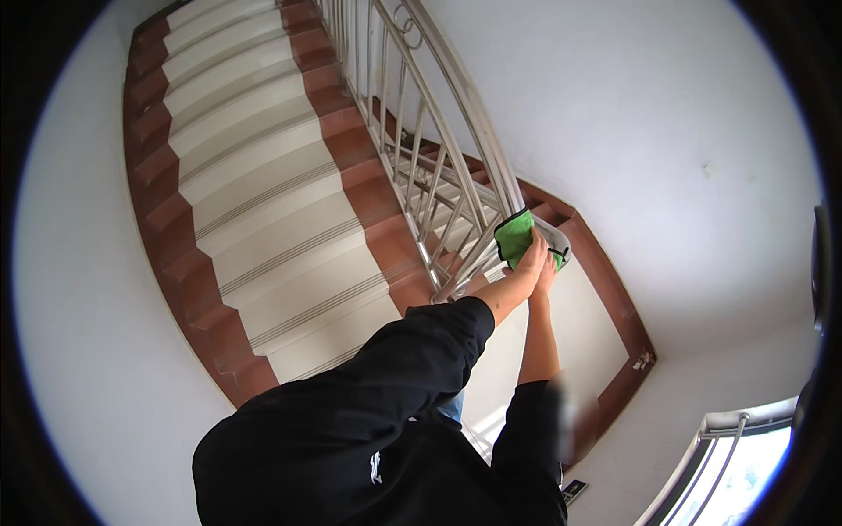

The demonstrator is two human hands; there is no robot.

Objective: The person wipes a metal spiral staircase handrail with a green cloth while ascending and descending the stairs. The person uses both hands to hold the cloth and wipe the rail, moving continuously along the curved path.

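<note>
A green cloth with black edging (516, 237) lies wrapped over the stainless steel handrail (490, 141), close to the rail's bend at the landing. My left hand (534, 253) grips the cloth from above, its thumb side partly hidden. Just to the right and tight against it, my right hand (546, 275) holds the cloth's other part near the bend. The fingers of both hands overlap the cloth, so some fingertips cannot be seen. Black sleeves cover my upper forearms.
Cream stair treads (276, 197) with reddish-brown borders rise at the left. Steel balusters (421, 144) stand below the handrail, with a lower flight behind them. A white wall (631, 118) bounds the right side. A barred window (730, 467) is at lower right.
</note>
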